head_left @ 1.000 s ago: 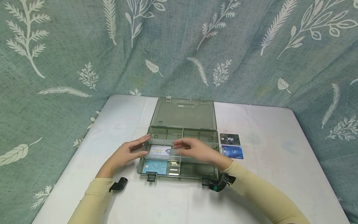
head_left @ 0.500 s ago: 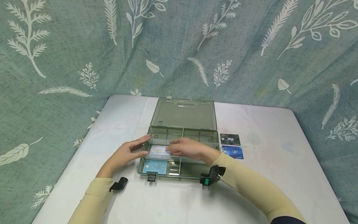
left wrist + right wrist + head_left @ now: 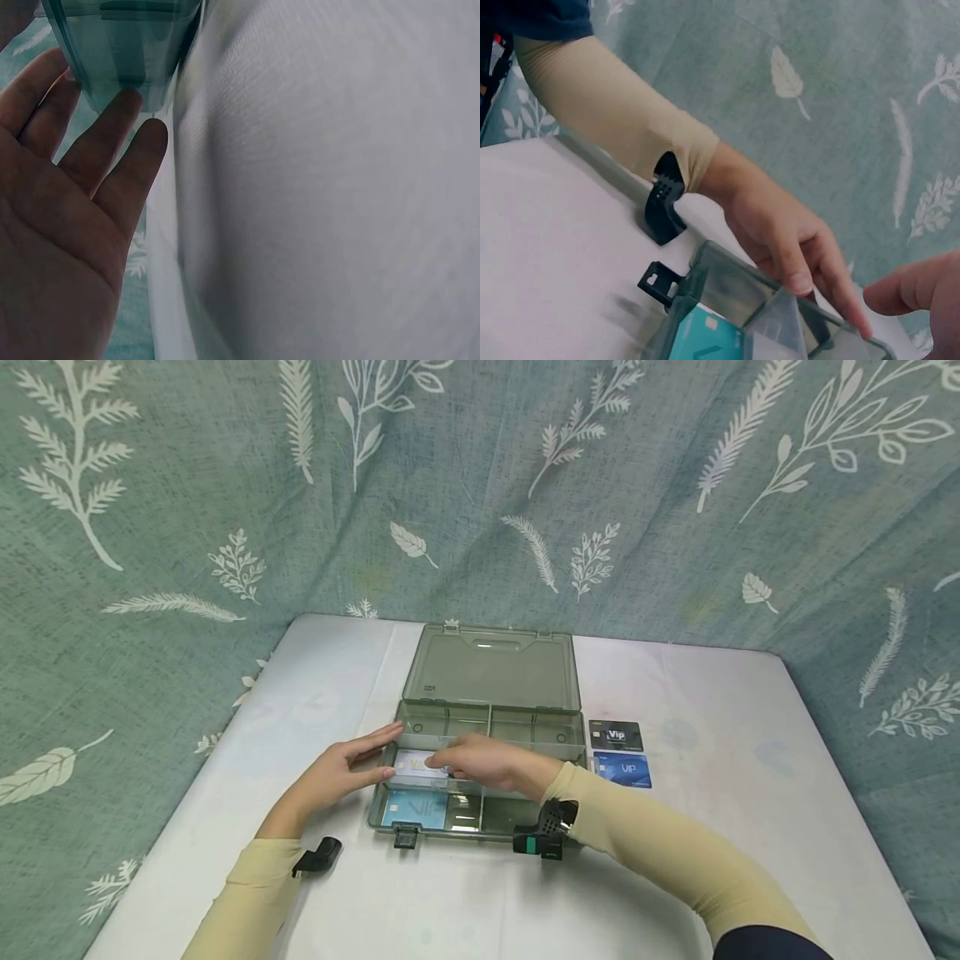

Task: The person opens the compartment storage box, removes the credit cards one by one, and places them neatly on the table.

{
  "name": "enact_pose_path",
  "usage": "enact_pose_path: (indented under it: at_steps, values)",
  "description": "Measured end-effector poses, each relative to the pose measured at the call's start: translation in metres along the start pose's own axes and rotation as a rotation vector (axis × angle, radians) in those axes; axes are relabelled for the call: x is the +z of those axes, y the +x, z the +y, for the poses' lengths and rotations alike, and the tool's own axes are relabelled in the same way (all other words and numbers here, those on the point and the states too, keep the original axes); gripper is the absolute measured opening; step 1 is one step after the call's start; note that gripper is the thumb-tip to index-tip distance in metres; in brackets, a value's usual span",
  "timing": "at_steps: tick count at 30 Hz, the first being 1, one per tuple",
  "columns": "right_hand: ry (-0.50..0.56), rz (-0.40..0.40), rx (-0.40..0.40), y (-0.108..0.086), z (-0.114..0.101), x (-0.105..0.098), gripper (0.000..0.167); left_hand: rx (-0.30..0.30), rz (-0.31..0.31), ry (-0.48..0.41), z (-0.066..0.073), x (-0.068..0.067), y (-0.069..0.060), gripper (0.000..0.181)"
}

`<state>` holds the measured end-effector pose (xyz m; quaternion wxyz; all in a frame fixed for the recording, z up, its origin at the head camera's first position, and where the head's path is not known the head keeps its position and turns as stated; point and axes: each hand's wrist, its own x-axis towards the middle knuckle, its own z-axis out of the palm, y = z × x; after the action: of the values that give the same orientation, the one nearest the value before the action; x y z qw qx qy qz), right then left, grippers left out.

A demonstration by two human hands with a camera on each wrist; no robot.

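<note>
A translucent grey-green compartment box (image 3: 480,836) lies with its lid (image 3: 491,668) folded back. My left hand (image 3: 337,774) rests at the box's left end, fingers spread and fairly straight; the left wrist view shows its fingertips (image 3: 154,135) at the end wall. A white VIP card (image 3: 411,763) lies in the left middle compartment. Over it reaches my right hand (image 3: 491,762), fingertips at the card's right part and hiding some of it. Only part of that hand (image 3: 922,292) enters the right wrist view. A light-blue card (image 3: 415,809) occupies the left front compartment.
Right of the box, a black Vip card (image 3: 617,736) and a dark-blue VIP card (image 3: 626,770) lie on the white tablecloth (image 3: 720,810). Thin dividers separate the box's compartments. A leaf-patterned green curtain (image 3: 480,485) hangs behind and at the sides.
My right hand has moved left across the middle compartment onto the white card. The card has shifted slightly left. My left hand has stayed at the box's left end.
</note>
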<state>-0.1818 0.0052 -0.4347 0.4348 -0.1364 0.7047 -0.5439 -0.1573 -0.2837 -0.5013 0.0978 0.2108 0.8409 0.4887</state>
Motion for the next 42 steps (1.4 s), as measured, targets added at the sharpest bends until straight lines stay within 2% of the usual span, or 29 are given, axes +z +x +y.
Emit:
enact_pose_path:
  at_steps: [5, 18, 27, 34, 42]
  values:
    - [0.004, 0.035, -0.004, -0.002, 0.001, 0.002, 0.078, 0.001, 0.003, 0.009, 0.000, 0.000, 0.000, 0.065]
    - [0.100, 0.017, -0.038, 0.006, 0.004, 0.003, 0.071, 0.002, 0.002, 0.024, 0.001, -0.001, -0.002, 0.065]
    - [0.125, 0.016, -0.071, 0.000, 0.008, 0.001, 0.071, -0.009, -0.001, 0.009, 0.002, 0.000, -0.001, 0.065]
    - [0.232, 0.021, -0.117, -0.006, 0.008, -0.003, 0.064, -0.005, 0.000, 0.016, 0.003, 0.000, -0.001, 0.065]
    - [0.303, 0.014, -0.176, -0.013, -0.001, -0.003, 0.060, -0.004, -0.002, 0.015, 0.003, 0.000, 0.000, 0.066]
